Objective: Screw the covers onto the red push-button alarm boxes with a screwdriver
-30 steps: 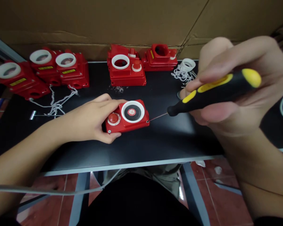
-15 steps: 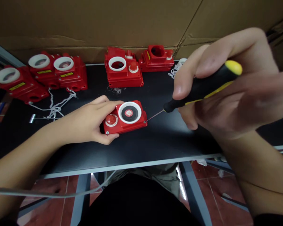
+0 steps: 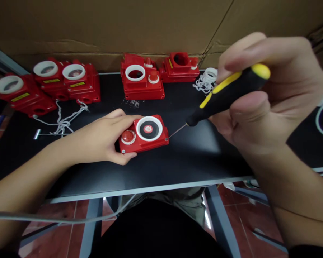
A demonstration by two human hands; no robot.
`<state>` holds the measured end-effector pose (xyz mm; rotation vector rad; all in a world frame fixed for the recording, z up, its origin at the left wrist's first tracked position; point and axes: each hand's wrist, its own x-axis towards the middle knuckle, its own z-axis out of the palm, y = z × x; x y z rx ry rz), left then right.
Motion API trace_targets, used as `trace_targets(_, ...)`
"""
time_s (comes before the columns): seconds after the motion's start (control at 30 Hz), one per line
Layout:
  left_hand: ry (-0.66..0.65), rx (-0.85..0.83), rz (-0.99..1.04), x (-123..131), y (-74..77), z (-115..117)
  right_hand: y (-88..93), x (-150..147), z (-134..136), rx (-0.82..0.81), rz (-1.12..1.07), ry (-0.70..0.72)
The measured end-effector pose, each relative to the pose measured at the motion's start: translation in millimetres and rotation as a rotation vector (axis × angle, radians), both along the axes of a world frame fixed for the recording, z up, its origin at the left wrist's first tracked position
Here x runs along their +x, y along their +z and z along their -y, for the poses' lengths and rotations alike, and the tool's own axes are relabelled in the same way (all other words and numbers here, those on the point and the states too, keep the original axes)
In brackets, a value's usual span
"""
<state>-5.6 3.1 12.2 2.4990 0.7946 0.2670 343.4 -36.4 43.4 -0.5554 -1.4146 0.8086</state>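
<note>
A red alarm box with a white ring, black disc and red button lies flat on the black table. My left hand grips its left end, thumb at the front edge, fingers over the back. My right hand is closed round a black and yellow screwdriver. Its thin metal tip touches the box's front right corner.
Several more red boxes stand along the back against a cardboard wall, with others at the far left. White string and a metal piece lie at the left. A white ring with string sits at the back right.
My right hand has turned on the screwdriver handle, fingers regripping; the tip stays at the box's corner. The left hand and the box have barely moved.
</note>
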Motion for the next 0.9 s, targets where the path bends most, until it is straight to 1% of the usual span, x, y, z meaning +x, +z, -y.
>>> trace_targets(0.1,0.011,-0.006,-0.007,2,4.2,1,1.0,-7,-3,0.144,-0.007,-0.027)
trace_targets(0.2,0.010,-0.029,-0.033,6,14.2,3,1.0,-10,-5,0.201,-0.028,-0.001)
trace_targets(0.3,0.009,-0.038,-0.042,9,19.8,4,-0.4,-10,-7,0.194,-0.081,0.035)
trace_targets(0.37,0.006,-0.036,-0.039,8,17.4,4,-0.8,-10,-8,0.171,-0.096,0.080)
trace_targets(0.43,0.005,-0.018,-0.013,6,11.3,3,-0.1,-11,-10,0.207,-0.103,0.068)
trace_targets(0.53,0.003,0.002,0.017,2,2.8,1,2.6,-11,-16,0.319,-0.054,-0.104)
trace_targets(0.6,-0.001,0.000,0.006,2,0.8,0,4.1,-9,-21,0.385,0.001,-0.154)
trace_targets(0.7,-0.015,0.011,0.010,2,1.5,-1,4.2,-6,-24,0.422,0.003,-0.087)
trace_targets(0.8,-0.021,0.022,0.026,2,2.1,0,3.5,-6,-19,0.364,-0.001,-0.042)
trace_targets(0.9,-0.016,0.018,0.020,3,4.2,1,2.1,-9,-14,0.309,-0.016,-0.026)
